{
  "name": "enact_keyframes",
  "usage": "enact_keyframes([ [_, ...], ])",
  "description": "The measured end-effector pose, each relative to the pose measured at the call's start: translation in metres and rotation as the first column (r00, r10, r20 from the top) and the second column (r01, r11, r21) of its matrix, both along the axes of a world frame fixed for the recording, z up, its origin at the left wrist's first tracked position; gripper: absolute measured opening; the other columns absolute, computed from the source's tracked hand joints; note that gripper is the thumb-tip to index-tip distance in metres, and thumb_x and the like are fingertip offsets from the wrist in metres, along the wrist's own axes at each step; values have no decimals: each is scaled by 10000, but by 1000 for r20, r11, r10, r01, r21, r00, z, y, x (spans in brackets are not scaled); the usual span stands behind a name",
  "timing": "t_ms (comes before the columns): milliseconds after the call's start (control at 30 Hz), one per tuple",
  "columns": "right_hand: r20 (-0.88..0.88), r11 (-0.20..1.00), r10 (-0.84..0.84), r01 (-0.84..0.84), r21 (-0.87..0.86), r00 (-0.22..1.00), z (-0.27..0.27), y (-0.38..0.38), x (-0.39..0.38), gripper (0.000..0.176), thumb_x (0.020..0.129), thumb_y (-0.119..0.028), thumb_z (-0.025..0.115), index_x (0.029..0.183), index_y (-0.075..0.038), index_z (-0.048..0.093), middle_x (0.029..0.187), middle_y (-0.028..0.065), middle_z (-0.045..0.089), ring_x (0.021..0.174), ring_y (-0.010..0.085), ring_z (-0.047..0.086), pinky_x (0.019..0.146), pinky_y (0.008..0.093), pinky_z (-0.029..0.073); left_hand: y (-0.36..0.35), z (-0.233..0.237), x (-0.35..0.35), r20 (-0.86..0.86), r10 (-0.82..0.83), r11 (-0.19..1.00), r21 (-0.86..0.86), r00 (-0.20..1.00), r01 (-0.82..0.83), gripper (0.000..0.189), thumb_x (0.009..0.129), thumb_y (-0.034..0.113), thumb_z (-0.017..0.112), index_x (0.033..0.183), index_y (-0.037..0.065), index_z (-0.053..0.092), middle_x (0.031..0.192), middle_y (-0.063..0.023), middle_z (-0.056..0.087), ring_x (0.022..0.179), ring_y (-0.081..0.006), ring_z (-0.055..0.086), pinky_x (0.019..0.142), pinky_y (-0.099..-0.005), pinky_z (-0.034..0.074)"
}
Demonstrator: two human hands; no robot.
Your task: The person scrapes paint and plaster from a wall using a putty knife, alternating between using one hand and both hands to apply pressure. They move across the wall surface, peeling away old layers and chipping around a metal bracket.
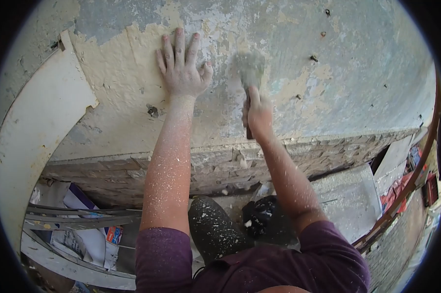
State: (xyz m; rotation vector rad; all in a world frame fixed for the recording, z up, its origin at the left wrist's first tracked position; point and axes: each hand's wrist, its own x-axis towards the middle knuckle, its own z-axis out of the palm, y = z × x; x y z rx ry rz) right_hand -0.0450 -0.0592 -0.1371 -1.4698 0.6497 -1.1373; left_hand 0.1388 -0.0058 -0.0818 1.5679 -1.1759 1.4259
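My left hand [183,71] lies flat on the wall [118,68], its fingers spread and coated in pale dust. To its right, my right hand [258,115] is wrapped round the dark handle of a scraper [252,71], with one finger stretched up along it. The scraper's broad blade points up and lies over the wall; motion blurs it, so contact is hard to tell. Cream paint is peeling around both hands, with grey-green patches showing. Flakes and dust cover both forearms.
A brick ledge [205,168] runs below the wall. At the left stands a curved white panel [39,117]. Several screws stick out of the wall at the upper right. Below are a black bag [264,215], a dusty board [350,202] and papers.
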Motion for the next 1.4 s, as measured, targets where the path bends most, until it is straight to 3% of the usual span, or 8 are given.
enact_keyframes([
  [300,-143,992,-69,84,99,987,-62,0,-15,423,953,-320,433,730,13,571,520,63,466,532,155,524,519,334,416,0,0,5,53,0,1000,4,999,0,609,871,488,361,1427,240,338,1514,-99,226,1389,-381,165,1095,-573,95],
  [367,24,969,-57,61,-238,998,-32,-15,-8,461,966,-377,437,622,-72,473,473,-14,390,360,91,386,351,261,302,0,-6,9,64,-5,999,34,998,3,611,864,486,379,1423,239,344,1514,-105,225,1386,-389,166,1086,-584,107],
  [467,121,998,41,-47,49,992,11,-29,-16,480,970,-387,428,616,-67,490,464,-5,411,358,89,401,353,259,308,-1,-7,9,78,33,999,-27,996,-31,616,845,469,409,1416,241,354,1510,-122,228,1377,-401,184,1064,-599,131],
  [733,-148,956,-177,135,-259,973,-193,-51,-73,503,975,-394,410,607,-60,492,461,4,429,346,87,403,341,252,306,-5,-9,12,128,-15,997,-75,992,25,608,871,551,333,1400,255,377,1499,-127,250,1372,-417,183,1056,-612,113],
  [900,-40,992,-17,22,126,999,-112,-53,-60,447,970,-358,436,652,-48,489,469,31,409,393,133,436,395,291,337,-2,-14,13,134,11,1000,-17,991,-9,634,864,555,347,1410,233,359,1494,-166,239,1373,-437,152,1042,-628,114],
  [967,-223,792,-384,195,-578,896,-207,-46,-67,438,944,-356,467,706,-4,575,519,137,512,518,291,546,501,372,405,-3,-10,13,148,0,999,-32,989,4,645,869,560,338,1416,218,344,1491,-176,238,1369,-459,133,1034,-640,109],
  [1133,-467,977,-93,171,128,880,-234,-14,-80,425,929,-364,496,803,31,591,668,232,568,666,377,589,616,412,441,-4,-10,9,145,19,1000,-18,989,-17,653,880,576,312,1408,194,350,1480,-208,240,1352,-490,146,1019,-653,120],
  [1400,-488,978,-57,148,148,871,-239,-15,-84,457,919,-405,501,837,33,601,719,247,588,728,397,609,651,421,444,-4,-10,11,202,45,998,-44,978,-37,695,875,623,311,1392,162,373,1440,-254,282,1317,-522,209,986,-673,174],
])
